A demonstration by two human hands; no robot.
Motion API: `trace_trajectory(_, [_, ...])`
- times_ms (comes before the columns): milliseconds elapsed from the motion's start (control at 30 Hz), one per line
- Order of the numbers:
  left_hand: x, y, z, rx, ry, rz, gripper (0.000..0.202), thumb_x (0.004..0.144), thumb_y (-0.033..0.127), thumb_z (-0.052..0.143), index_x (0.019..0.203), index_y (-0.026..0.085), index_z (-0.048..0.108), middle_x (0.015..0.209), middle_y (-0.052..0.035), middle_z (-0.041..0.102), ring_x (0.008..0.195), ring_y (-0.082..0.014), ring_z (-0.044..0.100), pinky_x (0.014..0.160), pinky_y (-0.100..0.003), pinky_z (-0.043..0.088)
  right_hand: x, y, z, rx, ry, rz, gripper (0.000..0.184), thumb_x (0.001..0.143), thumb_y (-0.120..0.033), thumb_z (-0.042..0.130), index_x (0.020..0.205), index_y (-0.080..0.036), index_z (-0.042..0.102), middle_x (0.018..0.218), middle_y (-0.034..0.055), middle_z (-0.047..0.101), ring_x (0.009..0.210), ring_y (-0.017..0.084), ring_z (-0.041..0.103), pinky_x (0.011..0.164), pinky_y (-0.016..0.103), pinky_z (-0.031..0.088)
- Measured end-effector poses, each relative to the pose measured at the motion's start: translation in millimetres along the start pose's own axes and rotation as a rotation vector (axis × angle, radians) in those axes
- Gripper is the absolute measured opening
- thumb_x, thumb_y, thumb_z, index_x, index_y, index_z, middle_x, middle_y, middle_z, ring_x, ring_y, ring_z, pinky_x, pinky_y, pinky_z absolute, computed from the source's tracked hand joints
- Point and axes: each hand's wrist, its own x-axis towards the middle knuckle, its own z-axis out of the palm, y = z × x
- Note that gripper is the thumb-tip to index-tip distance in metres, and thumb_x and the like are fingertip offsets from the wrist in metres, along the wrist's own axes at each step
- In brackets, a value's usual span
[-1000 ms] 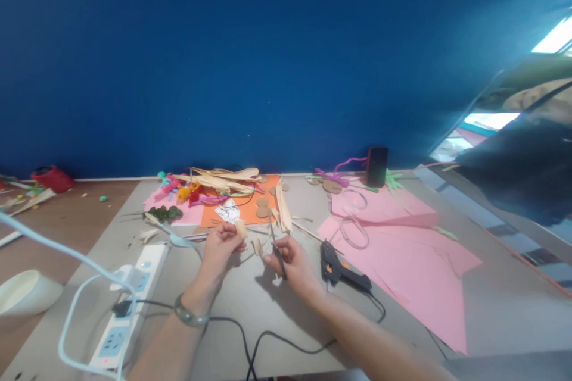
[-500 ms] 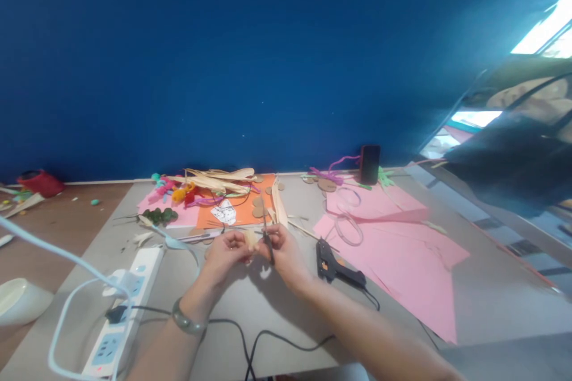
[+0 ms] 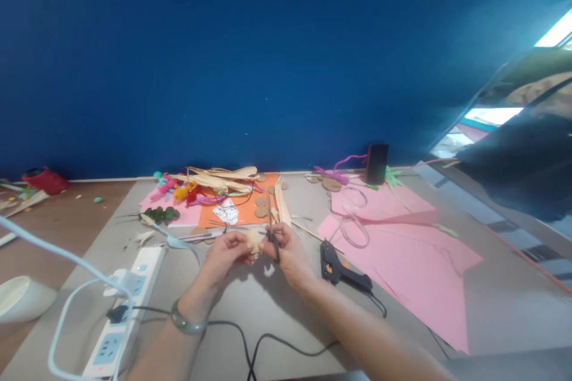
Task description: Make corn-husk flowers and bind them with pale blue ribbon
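Observation:
My left hand [image 3: 226, 253] and my right hand [image 3: 286, 253] meet over the grey table [image 3: 250, 303], fingertips together. Between them sits a small tan husk piece [image 3: 254, 241], pinched by the left fingers and touched by the right ones. The right hand also grips thin dark scissors [image 3: 271, 232], whose blades point up and away from me. A green bangle [image 3: 185, 321] circles my left wrist. What the fingertips do on the tan piece is too small to make out.
A black glue gun [image 3: 342, 268] lies just right of my hands, its cord trailing toward me. A white power strip [image 3: 120, 315] sits at left. Pink paper sheets [image 3: 402, 256] cover the right. Orange paper [image 3: 245, 205], dried husks, pipe cleaners and cardboard discs lie behind.
A second ago my hands were apart, the left holding the tan piece and the right holding scissors. They have come together, and the scissors now point upward.

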Motion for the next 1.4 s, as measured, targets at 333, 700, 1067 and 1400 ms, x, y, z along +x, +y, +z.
trace_trajectory(333, [2.4, 10.4, -5.2, -0.061, 0.167, 0.113, 0.033, 0.054, 0.032, 0.083, 0.067, 0.014, 0.059, 0.058, -0.0017, 0.067, 0.048, -0.0108, 0.061, 0.049, -0.020, 0.049, 1.0, 4.1, -4.4, -0.105, -0.211, 0.034, 0.052, 0.057, -0.038, 0.082, 0.088, -0.021, 0.044, 0.066, -0.0062, 0.055, 0.059, 0.011, 0.051, 0.059, 0.024, 0.040])
trace_trajectory(700, [1.0, 13.0, -5.7, -0.043, 0.278, 0.190, 0.027, 0.058, 0.031, 0.079, 0.065, 0.015, 0.058, 0.052, 0.0002, 0.064, 0.047, -0.0096, 0.059, 0.049, -0.019, 0.049, -3.9, 17.0, -8.0, -0.328, -0.426, 0.119, 0.047, 0.062, -0.034, 0.080, 0.085, -0.019, 0.043, 0.060, -0.0088, 0.049, 0.053, 0.007, 0.042, 0.049, 0.020, 0.033])
trace_trajectory(1067, [1.7, 7.2, -1.7, -0.063, 0.219, 0.104, 0.029, 0.058, 0.032, 0.079, 0.065, 0.015, 0.057, 0.058, -0.0004, 0.066, 0.049, -0.0100, 0.060, 0.050, -0.020, 0.050, -4.4, 16.6, -2.7, -0.213, -0.372, 0.162, 0.051, 0.056, -0.042, 0.083, 0.080, -0.020, 0.044, 0.055, -0.0088, 0.053, 0.046, 0.007, 0.046, 0.044, 0.021, 0.038])
trace_trajectory(1400, [1.1, 11.0, -1.0, -0.053, 0.201, 0.059, 0.028, 0.055, 0.031, 0.079, 0.063, 0.015, 0.057, 0.055, -0.0012, 0.066, 0.046, -0.0104, 0.059, 0.047, -0.019, 0.047, -3.0, 20.0, -4.5, -0.187, -0.362, 0.185, 0.053, 0.054, -0.042, 0.084, 0.080, -0.019, 0.043, 0.050, -0.0105, 0.052, 0.042, 0.006, 0.043, 0.043, 0.020, 0.036])
